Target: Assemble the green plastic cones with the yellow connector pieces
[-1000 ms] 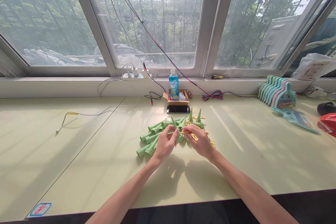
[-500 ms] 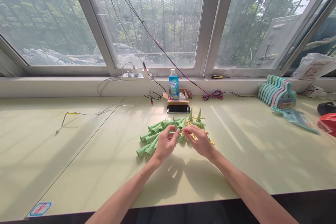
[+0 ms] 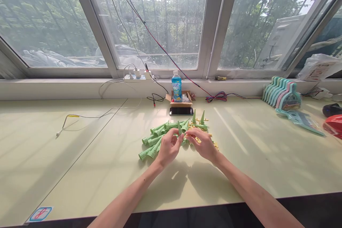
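My left hand (image 3: pixel 170 146) is closed around a green plastic cone (image 3: pixel 179 127), whose pointed tip stands up above the fingers. Close against it, my right hand (image 3: pixel 201 141) pinches a small yellow plastic piece (image 3: pixel 186 135) at the cone's side; the fingers hide most of that piece. To the left and behind lie several green cones (image 3: pixel 151 139) in a loose pile. Two more green cones (image 3: pixel 194 117) stand upright behind my right hand. Several yellow pieces (image 3: pixel 215 145) lie around and partly under the right hand.
Behind the pile lies a black phone (image 3: pixel 181 111), before a small cardboard box (image 3: pixel 189 103) with a blue bottle (image 3: pixel 176 87). A cable (image 3: pixel 91 116) crosses the table at left. Pastel plastic items (image 3: pixel 283 94) and a red object (image 3: pixel 333 125) are at right.
The cone in my left hand has turned slightly, its tip now a little lower and more upright. Both hands stay together in nearly the same place.
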Tool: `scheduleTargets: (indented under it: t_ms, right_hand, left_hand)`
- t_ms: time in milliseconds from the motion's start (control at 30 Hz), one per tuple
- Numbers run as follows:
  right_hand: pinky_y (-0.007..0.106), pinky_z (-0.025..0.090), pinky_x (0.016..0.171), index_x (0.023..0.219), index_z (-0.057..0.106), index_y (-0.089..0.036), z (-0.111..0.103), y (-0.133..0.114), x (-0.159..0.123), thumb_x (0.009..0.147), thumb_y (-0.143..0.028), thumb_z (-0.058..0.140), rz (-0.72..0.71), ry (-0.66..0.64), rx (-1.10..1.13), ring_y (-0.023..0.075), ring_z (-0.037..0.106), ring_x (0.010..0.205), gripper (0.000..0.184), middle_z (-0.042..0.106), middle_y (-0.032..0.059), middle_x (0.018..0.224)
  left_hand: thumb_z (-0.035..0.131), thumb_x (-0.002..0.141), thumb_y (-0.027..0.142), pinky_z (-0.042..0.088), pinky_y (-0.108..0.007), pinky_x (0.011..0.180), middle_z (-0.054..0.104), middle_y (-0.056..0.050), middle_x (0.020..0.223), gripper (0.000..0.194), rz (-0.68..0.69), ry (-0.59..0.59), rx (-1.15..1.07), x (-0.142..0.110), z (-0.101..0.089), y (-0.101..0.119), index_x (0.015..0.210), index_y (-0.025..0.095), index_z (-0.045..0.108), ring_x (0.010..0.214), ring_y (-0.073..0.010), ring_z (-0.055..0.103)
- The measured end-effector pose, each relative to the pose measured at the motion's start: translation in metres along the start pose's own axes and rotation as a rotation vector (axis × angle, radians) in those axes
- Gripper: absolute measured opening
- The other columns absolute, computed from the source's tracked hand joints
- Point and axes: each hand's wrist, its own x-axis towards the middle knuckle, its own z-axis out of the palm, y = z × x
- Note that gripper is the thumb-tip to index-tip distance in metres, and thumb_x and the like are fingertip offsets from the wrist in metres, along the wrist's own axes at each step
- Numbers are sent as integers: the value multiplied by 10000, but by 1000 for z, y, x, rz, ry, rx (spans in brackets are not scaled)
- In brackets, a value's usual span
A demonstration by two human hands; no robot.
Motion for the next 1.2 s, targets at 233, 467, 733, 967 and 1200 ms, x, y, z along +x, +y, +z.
scheduleTargets:
  t_ms: [233, 467, 733, 967, 1200]
  right_hand:
    - [269, 463, 561, 948, 652, -209, -1, -2, 0, 1004, -276, 517, -8, 4, -45, 153, 586, 639, 161, 672, 40, 760]
    - [262, 445, 553, 880, 643, -205, -2, -4, 1, 1012, -309, 499, -11, 18, -60, 143, 554, 610, 221, 654, 30, 718]
    - [250, 470, 533, 986, 645, -209, -4, -6, 1, 994, -334, 541, 20, -41, -5, 136, 572, 634, 163, 637, 40, 812]
    - [251, 512, 544, 1147, 624, -223, -4, -3, -1, 988, -322, 552, 54, -92, 65, 144, 619, 699, 201, 665, 60, 933]
    - [266, 505, 560, 1065, 643, -217, -3, 1, -3, 991, -319, 548, 57, -72, 42, 152, 625, 700, 157, 679, 60, 903]
  left_hand:
    - [554, 937, 404, 356, -204, 475, 580, -6, 723, 219, 85, -2, 85, -1, -1, 1, 935, 188, 588, 559, -119, 525]
    - [540, 948, 400, 337, -197, 451, 550, 1, 694, 221, 106, -6, 94, -1, -1, 0, 932, 184, 583, 540, -109, 497]
    - [586, 918, 473, 343, -193, 439, 516, 38, 670, 289, -66, 15, -143, 1, 1, 3, 869, 193, 529, 474, -74, 444]
    - [655, 850, 518, 307, -185, 373, 471, 60, 680, 362, -193, 76, -316, 6, 1, 3, 825, 193, 496, 400, -42, 404]
    - [642, 857, 517, 325, -191, 385, 453, 60, 656, 352, -183, 45, -271, 5, 0, 6, 811, 197, 502, 412, -55, 413]
